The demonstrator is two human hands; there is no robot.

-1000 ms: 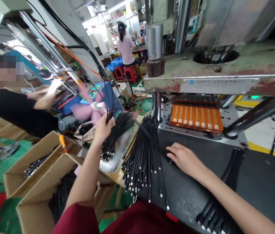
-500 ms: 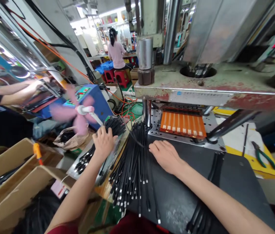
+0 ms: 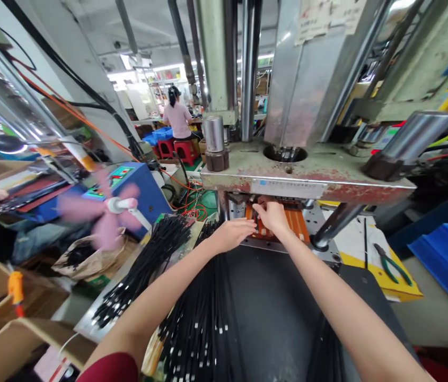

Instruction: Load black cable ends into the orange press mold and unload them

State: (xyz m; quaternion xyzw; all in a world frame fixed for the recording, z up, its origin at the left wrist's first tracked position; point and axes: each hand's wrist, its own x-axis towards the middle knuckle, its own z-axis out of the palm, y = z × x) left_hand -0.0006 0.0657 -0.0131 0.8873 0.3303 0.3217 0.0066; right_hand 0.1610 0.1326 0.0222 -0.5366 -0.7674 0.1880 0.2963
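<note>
Orange block (image 3: 298,225) lies on the metal bed (image 3: 317,216) under the press (image 3: 351,180). The right hand (image 3: 272,217) is over its left part; the left hand (image 3: 231,236), fingers outstretched, is just beside. Whether either grasps anything, I cannot tell. Black cables (image 3: 198,302) lie leftward.

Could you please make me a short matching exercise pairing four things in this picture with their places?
Things
1. Bare right hand
2. Green-handled metal pliers
3. Pink-bladed fan with a white hub
4. Thin black cables with silvery tips

Places
A. In front of a blue machine box
B. Heaped on both sides of the left forearm
C. At the orange grooved block
D. On a yellow-and-white surface right of the press

Pairs: 1-C, 2-D, 3-A, 4-B
</note>
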